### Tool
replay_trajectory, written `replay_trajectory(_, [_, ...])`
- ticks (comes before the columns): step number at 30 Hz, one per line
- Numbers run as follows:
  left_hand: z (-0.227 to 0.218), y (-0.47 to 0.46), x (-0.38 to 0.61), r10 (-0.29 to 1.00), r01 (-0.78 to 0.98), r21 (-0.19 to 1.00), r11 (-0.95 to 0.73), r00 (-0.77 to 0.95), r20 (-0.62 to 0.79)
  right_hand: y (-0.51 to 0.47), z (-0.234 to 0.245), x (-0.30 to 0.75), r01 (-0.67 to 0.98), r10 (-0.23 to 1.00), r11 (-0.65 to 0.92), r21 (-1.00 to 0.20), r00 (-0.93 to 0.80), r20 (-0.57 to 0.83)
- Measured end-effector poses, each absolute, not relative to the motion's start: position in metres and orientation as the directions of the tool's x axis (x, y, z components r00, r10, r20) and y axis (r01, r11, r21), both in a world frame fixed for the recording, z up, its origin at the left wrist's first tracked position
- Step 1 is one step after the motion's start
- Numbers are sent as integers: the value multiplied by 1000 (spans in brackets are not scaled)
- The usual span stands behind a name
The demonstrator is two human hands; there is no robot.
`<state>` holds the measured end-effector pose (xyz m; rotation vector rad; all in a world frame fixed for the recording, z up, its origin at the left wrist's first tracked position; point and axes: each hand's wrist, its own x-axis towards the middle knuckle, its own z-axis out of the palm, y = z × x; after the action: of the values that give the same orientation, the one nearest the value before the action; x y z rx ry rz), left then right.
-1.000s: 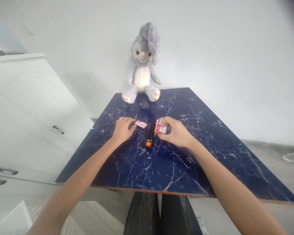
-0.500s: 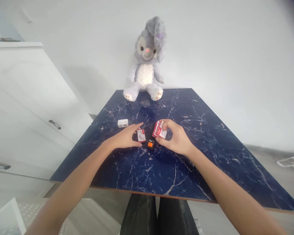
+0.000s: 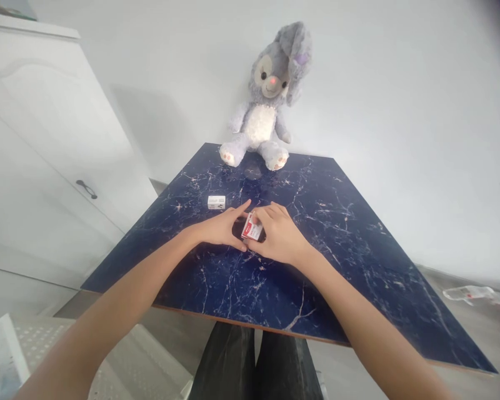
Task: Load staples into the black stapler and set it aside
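Observation:
My right hand [image 3: 279, 233] is closed on a small red-and-white box [image 3: 252, 228], fingers over its far side and the thumb along its near edge. Whether it is one box or several stacked together I cannot tell. Curved around the left side of the box is my left hand [image 3: 225, 226], its forefinger and thumb spread apart. A dark gap shows between its palm and the box. Its thumb tip comes close to the right thumb, and its other fingertips are partly hidden. Farther back and left lies a small white box [image 3: 216, 202], touched by neither hand.
A grey plush rabbit [image 3: 266, 105] sits at the back of the dark blue marbled table [image 3: 337, 278], against the wall. A white cabinet [image 3: 45, 155] stands on the left. Clear plastic packaging [image 3: 475, 293] lies beyond the right edge.
My right hand has moved left with its red-and-white boxes to my left hand. The separate box by my left hand and the black item with an orange square are no longer distinctly visible. The view has shifted.

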<state>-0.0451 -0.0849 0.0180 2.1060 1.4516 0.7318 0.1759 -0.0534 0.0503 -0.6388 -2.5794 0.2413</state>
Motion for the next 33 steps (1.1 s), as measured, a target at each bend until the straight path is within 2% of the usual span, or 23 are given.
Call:
replay_trajectory(3, [21,-84,-47,913,694,621,-365,397,93,-51,40,177,418,463,886,-200,-812,356])
replay_trajectory(6, [24,-84,-46,911,721,580,-379,402,95,-50,41,188,408,460,888,-213,-790,405])
replay_trajectory(8, [23,-85,-43,919,736,570,-365,382,95,-47,46,198,432,518,855,-287,-725,453])
replay_trajectory(10, [21,-86,-40,929,756,557,-343,359,86,-41,50,207,527,671,742,-415,-594,445])
replay_trajectory(13, [16,-86,-32,940,787,524,-324,332,82,-28,47,215,650,867,476,-592,-460,192])
replay_trajectory(15, [14,-87,-26,947,801,512,-311,310,90,-22,41,216,647,869,396,-651,-494,37])
replay_trajectory(16, [13,-87,-23,949,805,510,-304,300,94,-20,39,215,629,853,392,-672,-522,9])
replay_trajectory(21, [15,-91,-12,938,784,520,-339,326,119,-20,33,210,589,842,413,-695,-537,45])
replay_trajectory(24, [19,-93,-14,917,728,573,-377,378,124,-22,34,210,564,838,409,-718,-543,50])
replay_trajectory(27, [23,-92,-17,925,712,603,-359,358,128,-22,34,210,574,844,407,-711,-534,52])
replay_trajectory(30, [25,-91,-17,939,752,568,-335,314,139,-22,33,209,591,853,413,-693,-518,66])
replay_trajectory(33, [23,-92,-13,931,775,521,-359,340,136,-22,32,209,597,852,424,-681,-518,76])
